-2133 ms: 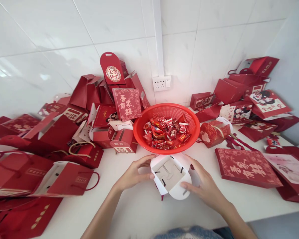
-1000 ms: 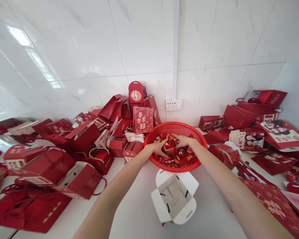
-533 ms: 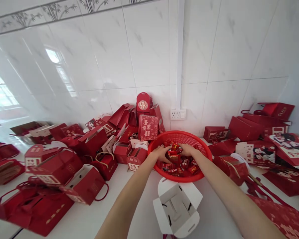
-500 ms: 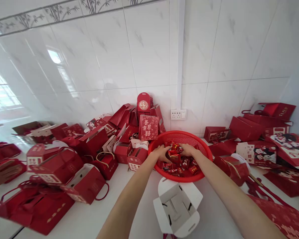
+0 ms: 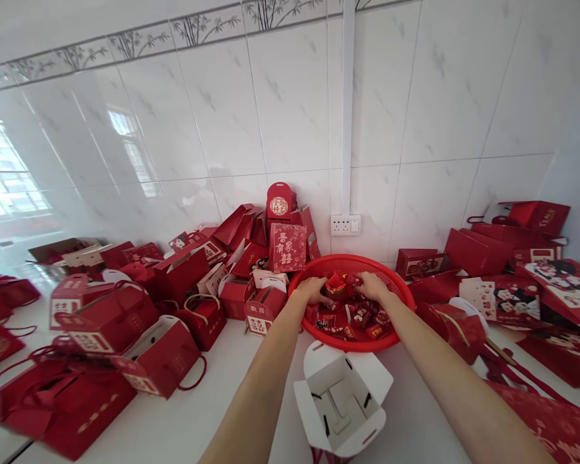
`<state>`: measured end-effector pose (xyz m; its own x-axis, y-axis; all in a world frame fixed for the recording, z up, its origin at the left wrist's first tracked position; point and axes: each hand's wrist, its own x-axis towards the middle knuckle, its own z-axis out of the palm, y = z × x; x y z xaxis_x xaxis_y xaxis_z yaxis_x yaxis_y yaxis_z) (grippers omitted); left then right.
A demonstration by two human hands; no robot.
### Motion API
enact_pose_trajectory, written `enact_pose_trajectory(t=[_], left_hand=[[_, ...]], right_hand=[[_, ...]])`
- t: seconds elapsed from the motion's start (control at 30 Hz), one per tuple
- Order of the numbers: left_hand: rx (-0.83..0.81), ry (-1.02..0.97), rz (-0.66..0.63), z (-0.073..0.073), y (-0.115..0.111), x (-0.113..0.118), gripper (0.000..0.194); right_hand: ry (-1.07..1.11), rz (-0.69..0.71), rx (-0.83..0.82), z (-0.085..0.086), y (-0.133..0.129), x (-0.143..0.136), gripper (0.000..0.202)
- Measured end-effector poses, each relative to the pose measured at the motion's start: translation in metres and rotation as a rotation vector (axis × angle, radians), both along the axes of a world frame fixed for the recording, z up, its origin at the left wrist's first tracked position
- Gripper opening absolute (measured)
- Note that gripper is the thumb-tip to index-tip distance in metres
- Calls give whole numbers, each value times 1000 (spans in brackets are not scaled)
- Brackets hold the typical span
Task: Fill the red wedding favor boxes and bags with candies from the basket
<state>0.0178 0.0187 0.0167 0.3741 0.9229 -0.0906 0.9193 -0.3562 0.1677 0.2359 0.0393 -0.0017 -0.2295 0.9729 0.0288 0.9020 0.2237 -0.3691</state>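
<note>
A red perforated plastic basket [image 5: 406,299] holds a heap of shiny red wrapped candies [image 5: 362,314]. Both my hands are inside it, over the far part of the heap. My left hand [image 5: 313,291] curls from the left round a red wrapped candy [image 5: 336,283] with a bit of gold on it. From the right my right hand [image 5: 371,287] has its fingers bent in among the candies; its fingertips are partly hidden, and a small red wrapper shows by them. Right in front of the basket stands an open box [image 5: 341,403], white inside, its flaps folded outward; I see no candies in it.
Red gift boxes [image 5: 169,361] and bags crowd the left of the white table [image 5: 251,361]. More red boxes [image 5: 502,296] lie at the right. Behind the basket, boxes [image 5: 288,248] lean against the tiled wall, near a power socket [image 5: 345,225].
My hands have shifted slightly within the basket, and the gold-touched candy by my left hand sits higher. Another hand at the far left edge has gone from view. The view has tilted slightly.
</note>
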Motion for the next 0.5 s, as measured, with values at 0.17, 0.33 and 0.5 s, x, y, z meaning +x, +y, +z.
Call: enact_pose_trajectory(t=[0.17,0.33,0.5], left_hand=[[28,-67,33,-3,7,-2,63],[42,-175,43,-4,8,-2,61],[75,-312,5,-2,6,0,53]], right_hand=[[113,-65,88,-5,7,5,34],[271,-97,154,-4,12,6,33],[438,-66,178,-1,12,3,30]])
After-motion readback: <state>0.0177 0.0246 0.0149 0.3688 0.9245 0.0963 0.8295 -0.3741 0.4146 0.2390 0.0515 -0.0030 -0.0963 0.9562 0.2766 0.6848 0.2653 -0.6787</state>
